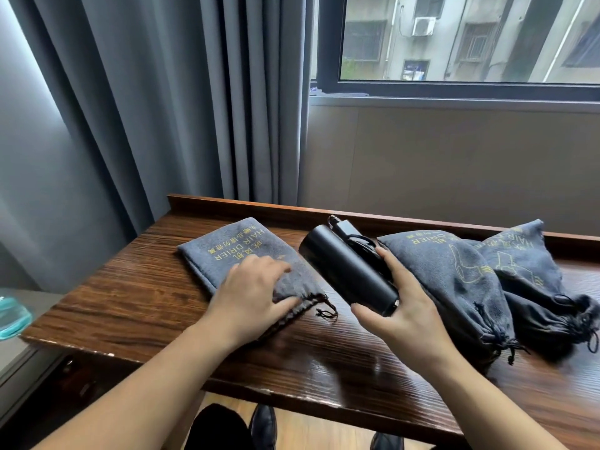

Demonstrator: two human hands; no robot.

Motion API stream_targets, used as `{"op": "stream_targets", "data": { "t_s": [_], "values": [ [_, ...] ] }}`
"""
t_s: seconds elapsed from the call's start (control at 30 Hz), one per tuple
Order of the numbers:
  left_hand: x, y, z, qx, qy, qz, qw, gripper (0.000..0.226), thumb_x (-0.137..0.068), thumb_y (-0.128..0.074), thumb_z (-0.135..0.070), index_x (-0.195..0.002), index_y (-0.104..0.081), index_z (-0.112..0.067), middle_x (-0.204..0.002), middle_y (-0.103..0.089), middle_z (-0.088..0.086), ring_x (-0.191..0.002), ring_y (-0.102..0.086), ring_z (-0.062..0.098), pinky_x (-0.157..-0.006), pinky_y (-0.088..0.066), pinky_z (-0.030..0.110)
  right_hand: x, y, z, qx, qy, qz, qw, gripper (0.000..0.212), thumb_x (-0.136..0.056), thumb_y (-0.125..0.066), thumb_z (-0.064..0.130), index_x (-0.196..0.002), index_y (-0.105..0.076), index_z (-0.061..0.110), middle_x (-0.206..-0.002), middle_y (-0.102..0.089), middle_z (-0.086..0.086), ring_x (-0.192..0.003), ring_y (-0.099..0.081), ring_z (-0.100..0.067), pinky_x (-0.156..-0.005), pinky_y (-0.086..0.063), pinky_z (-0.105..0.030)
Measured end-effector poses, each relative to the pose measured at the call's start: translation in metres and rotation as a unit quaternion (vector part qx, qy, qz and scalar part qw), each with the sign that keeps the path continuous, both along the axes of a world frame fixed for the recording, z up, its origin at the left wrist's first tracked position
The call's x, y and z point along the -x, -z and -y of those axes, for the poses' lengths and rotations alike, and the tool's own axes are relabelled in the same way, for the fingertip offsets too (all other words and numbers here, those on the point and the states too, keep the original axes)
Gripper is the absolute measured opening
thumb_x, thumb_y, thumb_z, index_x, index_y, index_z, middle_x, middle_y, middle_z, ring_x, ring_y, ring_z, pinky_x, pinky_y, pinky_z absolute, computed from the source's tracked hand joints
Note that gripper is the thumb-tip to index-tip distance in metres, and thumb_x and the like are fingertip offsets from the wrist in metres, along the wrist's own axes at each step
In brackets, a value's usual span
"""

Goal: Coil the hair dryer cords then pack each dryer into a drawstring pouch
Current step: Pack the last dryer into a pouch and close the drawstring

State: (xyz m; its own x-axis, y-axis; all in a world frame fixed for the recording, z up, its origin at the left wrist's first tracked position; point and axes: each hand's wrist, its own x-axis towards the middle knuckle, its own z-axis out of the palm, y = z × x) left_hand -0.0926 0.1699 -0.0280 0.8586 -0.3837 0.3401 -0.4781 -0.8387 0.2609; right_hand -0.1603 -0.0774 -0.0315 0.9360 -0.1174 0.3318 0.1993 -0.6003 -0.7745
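Two hands at work, lower centre of frame. Right hand (pixel 401 306) has its fingers and thumb curled round the black hair dryer (pixel 349 274), gripping near its lower end, with the coiled cord (pixel 363 246) bundled against the body under the fingertips. Dryer's long axis runs diagonally, upper left to lower right; the plug end points toward the upper part of the frame. Left hand (pixel 256 293) lies on the empty pouch (pixel 227 251), fingers spread and fairly straight, thumb near the drawstring mouth (pixel 319 303); it presses the cloth, no pinch visible.

Key relation: pouch mouth faces lower right, just beside the dryer's lower end, left of the right hand. Judgement: mouth needs opening by the left hand, the nearer one, before the dryer can be fed in along the pouch's length.

Two filled pouches (pixel 454 271) (pixel 535 274) lie at right, cinched, overlapping, so this looks like the last dryer.

Surface: dark wooden desk (pixel 162 303) with a raised back lip. Grey curtain (pixel 146 108) upper left, window (pixel 454 43) upper right, buildings outside. Teal object (pixel 13 313) at left edge, unclear.
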Motion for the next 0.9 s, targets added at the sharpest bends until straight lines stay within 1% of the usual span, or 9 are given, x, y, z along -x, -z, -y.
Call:
{"op": "stream_targets", "data": {
  "t_s": [0.07,0.13,0.27,0.4,0.5,0.6,0.7,0.77,0.9],
  "values": [
    [0.001,0.005,-0.011,-0.113,-0.030,-0.044,0.992,0.044,-0.080,-0.064,-0.059,-0.111,-0.058,-0.028,-0.104,-0.055,-0.006,-0.103,-0.048,0.019,-0.092,-0.045,0.038,0.007,-0.001,0.009,-0.009,-0.034,-0.035,0.999,0.096,-0.055,-0.072,0.058,-0.145,-0.039,0.049,-0.132,-0.053,0.027,-0.118,-0.050,0.011,-0.098,-0.032,-0.004],
    [0.001,0.006,-0.017,-0.122,-0.061,-0.078,0.988,0.028,-0.085,-0.062,-0.045,-0.103,-0.056,-0.025,-0.104,-0.055,-0.004,-0.106,-0.051,0.021,-0.091,-0.044,0.037,0.014,-0.001,0.019,-0.013,-0.090,-0.060,0.994,0.092,-0.055,-0.073,0.058,-0.142,-0.041,0.052,-0.130,-0.054,0.034,-0.119,-0.049,0.015,-0.096,-0.033,-0.002],
    [-0.006,-0.007,-0.028,0.027,-0.134,-0.060,0.989,0.008,-0.087,-0.065,-0.030,-0.093,-0.066,-0.023,-0.089,-0.069,-0.003,-0.093,-0.064,0.023,-0.077,-0.047,0.032,0.026,-0.005,0.032,-0.028,-0.208,-0.124,0.970,0.087,-0.059,-0.078,0.052,-0.140,-0.047,0.045,-0.134,-0.055,0.031,-0.126,-0.051,0.006,-0.099,-0.035,-0.006],
    [-0.007,-0.019,-0.028,0.113,-0.119,-0.049,0.985,0.010,-0.087,-0.071,-0.032,-0.081,-0.070,-0.024,-0.066,-0.063,-0.009,-0.071,-0.060,0.016,-0.068,-0.045,0.030,0.026,-0.008,0.030,-0.017,-0.279,-0.175,0.944,0.081,-0.066,-0.079,0.042,-0.141,-0.048,0.040,-0.137,-0.053,0.032,-0.130,-0.046,0.009,-0.101,-0.031,-0.005],
    [-0.001,-0.021,-0.026,0.112,-0.089,-0.009,0.990,0.009,-0.088,-0.071,-0.034,-0.084,-0.072,-0.026,-0.071,-0.069,-0.008,-0.073,-0.062,0.015,-0.071,-0.050,0.033,0.018,-0.007,0.021,-0.042,-0.268,-0.189,0.944,0.081,-0.062,-0.078,0.044,-0.138,-0.051,0.041,-0.134,-0.056,0.031,-0.127,-0.049,0.009,-0.098,-0.034,-0.005],
    [0.004,-0.018,-0.026,0.093,-0.055,0.025,0.994,0.007,-0.090,-0.069,-0.030,-0.091,-0.072,-0.024,-0.085,-0.074,-0.006,-0.084,-0.068,0.019,-0.076,-0.053,0.037,0.007,-0.001,0.010,-0.092,-0.194,-0.180,0.960,0.078,-0.057,-0.079,0.048,-0.131,-0.055,0.047,-0.123,-0.065,0.022,-0.111,-0.060,0.005,-0.092,-0.045,-0.013],
    [0.008,-0.013,-0.024,0.094,-0.029,0.025,0.995,0.007,-0.091,-0.068,-0.031,-0.092,-0.071,-0.024,-0.086,-0.074,-0.008,-0.086,-0.068,0.017,-0.075,-0.053,0.038,0.001,0.003,-0.006,-0.038,-0.097,-0.143,0.984,0.074,-0.063,-0.082,0.048,-0.130,-0.051,0.051,-0.115,-0.062,0.027,-0.097,-0.059,0.011,-0.084,-0.044,-0.006],
    [0.011,-0.011,-0.019,0.115,-0.019,0.014,0.993,0.007,-0.091,-0.067,-0.031,-0.091,-0.070,-0.025,-0.083,-0.073,-0.009,-0.083,-0.068,0.014,-0.074,-0.052,0.037,-0.001,0.005,-0.019,0.019,-0.072,-0.120,0.990,0.077,-0.070,-0.082,0.043,-0.137,-0.044,0.047,-0.122,-0.057,0.027,-0.103,-0.054,0.012,-0.085,-0.034,0.001],
    [0.010,-0.012,-0.005,0.137,-0.001,0.004,0.991,0.018,-0.090,-0.057,-0.039,-0.095,-0.068,-0.025,-0.082,-0.072,-0.008,-0.082,-0.067,0.016,-0.074,-0.052,0.038,0.000,0.016,-0.045,0.078,-0.096,-0.083,0.989,0.092,-0.062,-0.068,0.056,-0.146,-0.033,0.043,-0.136,-0.046,0.026,-0.122,-0.045,0.006,-0.101,-0.035,-0.012]
  ]
}}
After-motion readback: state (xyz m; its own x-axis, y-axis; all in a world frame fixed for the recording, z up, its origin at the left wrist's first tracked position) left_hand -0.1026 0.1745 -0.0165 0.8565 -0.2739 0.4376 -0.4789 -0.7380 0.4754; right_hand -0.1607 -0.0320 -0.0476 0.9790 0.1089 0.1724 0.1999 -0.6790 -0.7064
